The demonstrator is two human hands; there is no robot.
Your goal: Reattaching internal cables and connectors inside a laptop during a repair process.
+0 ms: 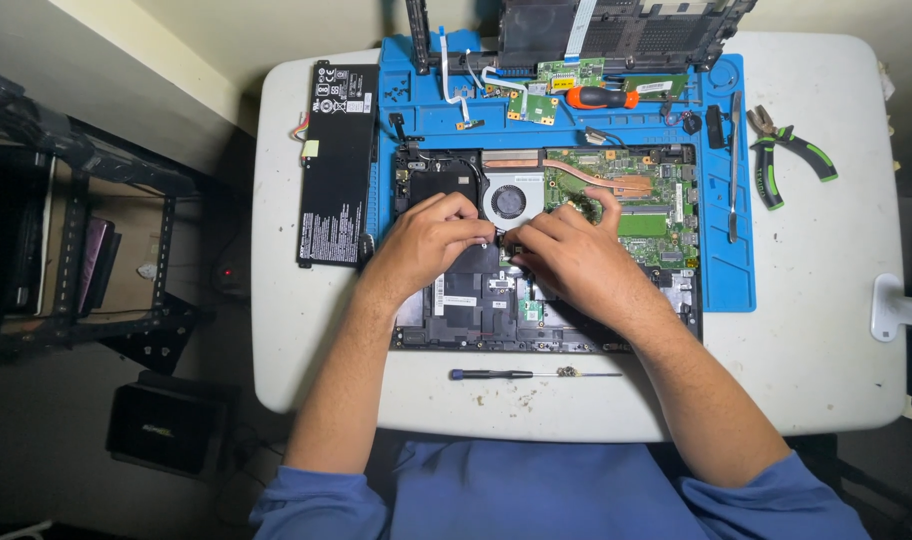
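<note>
An opened laptop base (666, 300) lies on a blue work mat (728, 270), with its green circuit board (656, 195), copper heat pipe and round cooling fan (508, 199) exposed. My left hand (428, 238) and my right hand (568, 252) meet just below the fan, fingertips pinched together over a small part at the middle of the base. What they pinch is too small to tell. My right index finger stretches up over the circuit board.
A black flat battery (336, 165) lies left of the mat. A thin screwdriver (491, 374) rests at the table's front edge. An orange-handled screwdriver (598, 97), small boards and a black laptop cover (616, 30) sit at the back. Green-handled pliers (791, 150) and tweezers lie right.
</note>
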